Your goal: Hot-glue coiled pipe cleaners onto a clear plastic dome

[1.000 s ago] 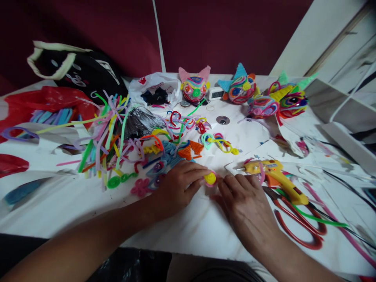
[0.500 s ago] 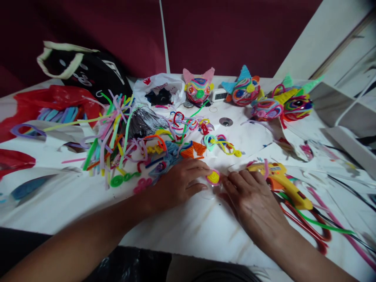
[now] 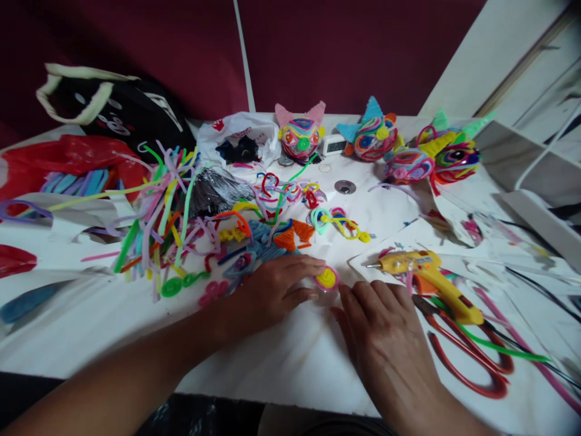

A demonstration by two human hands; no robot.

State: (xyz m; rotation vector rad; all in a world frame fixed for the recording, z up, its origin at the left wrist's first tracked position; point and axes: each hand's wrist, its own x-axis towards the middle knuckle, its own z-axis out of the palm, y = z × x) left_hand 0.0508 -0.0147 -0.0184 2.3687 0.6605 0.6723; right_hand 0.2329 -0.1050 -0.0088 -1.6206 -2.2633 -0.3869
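Observation:
A small round pipe-cleaner coil (image 3: 327,278), yellow inside with a pink rim, lies between my hands above the white tabletop. My left hand (image 3: 276,284) holds its left edge, fingertips on top and thumb below. My right hand (image 3: 381,321) has its fingers bent together at the coil's right edge; its fingertips are partly hidden. Close to my left hand lie an orange pipe-cleaner piece (image 3: 294,236) and a pink flower shape (image 3: 213,293). A yellow glue gun (image 3: 431,275) rests beyond my right hand, with red-handled scissors (image 3: 472,357) beside it.
Loose pipe cleaners (image 3: 158,212) are heaped at the left, near a red plastic bag (image 3: 91,151) and a black bag (image 3: 131,121). Several colourful eared figures, including a pink-eared one (image 3: 300,136), stand at the back near a small digital clock (image 3: 334,145). Cables run along the right.
My right hand has shifted slightly down and left, uncovering the glue gun's nozzle and more of the scissors. The coil stays between my hands. The view has shifted slightly.

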